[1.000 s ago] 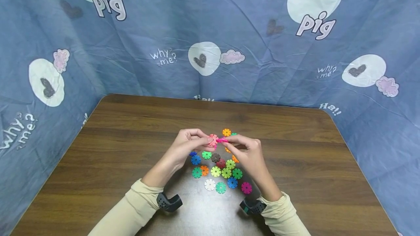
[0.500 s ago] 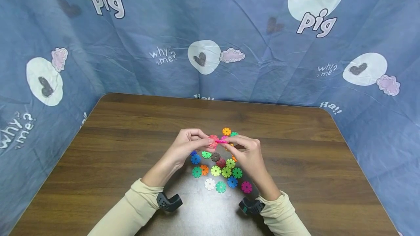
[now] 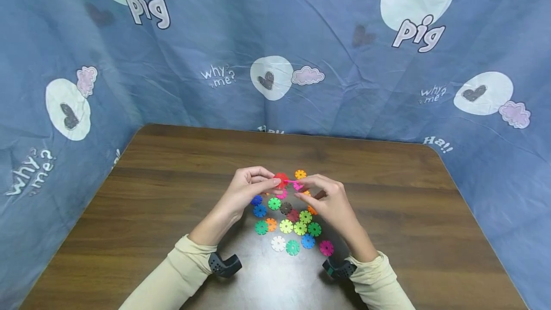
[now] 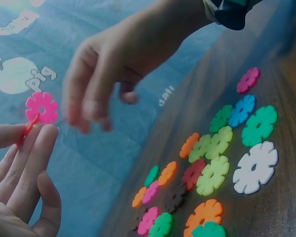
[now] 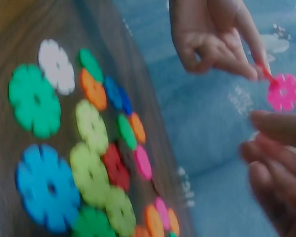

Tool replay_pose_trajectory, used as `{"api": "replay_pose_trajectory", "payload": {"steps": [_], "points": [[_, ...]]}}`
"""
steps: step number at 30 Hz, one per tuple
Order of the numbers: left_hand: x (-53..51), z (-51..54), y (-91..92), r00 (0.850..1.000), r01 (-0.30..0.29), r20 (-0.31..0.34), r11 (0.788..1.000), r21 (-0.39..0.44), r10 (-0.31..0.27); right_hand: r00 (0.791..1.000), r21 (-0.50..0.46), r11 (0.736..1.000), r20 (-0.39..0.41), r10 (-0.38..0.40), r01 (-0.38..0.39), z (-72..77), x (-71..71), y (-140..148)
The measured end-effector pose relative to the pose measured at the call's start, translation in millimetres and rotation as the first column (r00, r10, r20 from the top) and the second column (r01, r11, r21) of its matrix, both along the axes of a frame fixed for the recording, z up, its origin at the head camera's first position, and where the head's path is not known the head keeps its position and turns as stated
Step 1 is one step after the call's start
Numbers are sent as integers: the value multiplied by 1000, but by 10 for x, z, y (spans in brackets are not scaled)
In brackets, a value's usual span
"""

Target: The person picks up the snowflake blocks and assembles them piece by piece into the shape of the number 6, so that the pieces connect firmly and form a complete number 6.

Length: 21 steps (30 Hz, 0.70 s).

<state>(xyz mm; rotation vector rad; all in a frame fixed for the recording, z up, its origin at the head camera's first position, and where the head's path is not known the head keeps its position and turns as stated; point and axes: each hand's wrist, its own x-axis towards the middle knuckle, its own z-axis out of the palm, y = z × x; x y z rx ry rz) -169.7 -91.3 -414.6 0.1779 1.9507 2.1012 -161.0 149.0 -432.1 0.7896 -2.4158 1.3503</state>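
Left hand (image 3: 249, 187) pinches the red disc (image 3: 281, 178) above the worktop (image 3: 150, 190), presumably to steady the pink disc (image 4: 45, 105) that juts crosswise from it; right hand (image 3: 330, 196), thumb and fingers parted, holds nothing just beside. Loose discs (image 3: 283, 227) lie spread below, seemingly for easy picking.

Left hand (image 5: 214, 35) pinches red disc (image 5: 267, 74) (pink disc (image 5: 290, 91) joined).

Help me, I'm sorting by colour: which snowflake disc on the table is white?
In the head view, the white snowflake disc lies just left of the nearest green snowflake disc; no other visible disc is white.
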Motion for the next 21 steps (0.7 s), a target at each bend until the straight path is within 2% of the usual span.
{"api": "replay_pose_trajectory", "payload": {"steps": [3, 6, 9, 12, 14, 21], "points": [[-12, -16, 13, 1000, -6, -3, 1000, -5, 6, 995, 152, 988, 97, -7, -8, -33, -12, 136], [-25, -19, 15, 1000, -13, -12, 1000, -3, 13, 986, 304, 953, 161, -44, -7, -94, -32, 267], [-35, -18, 7, 1000, -21, -17, 1000, 0, 21, 976, 406, 914, 201, -79, -10, -170, -48, 369], [-40, -23, -9, 1000, -23, -19, 1000, 8, 23, 966, 448, 894, 241, -97, -22, -238, -68, 431], [-46, -29, -23, 999, -23, -23, 1000, 4, 23, 959, 451, 892, 265, -102, -30, -273, -93, 453], [-57, -40, -41, 999, -30, -21, 999, -13, 29, 935, 391, 918, 345, -87, -59, -348, -147, 488]]}}
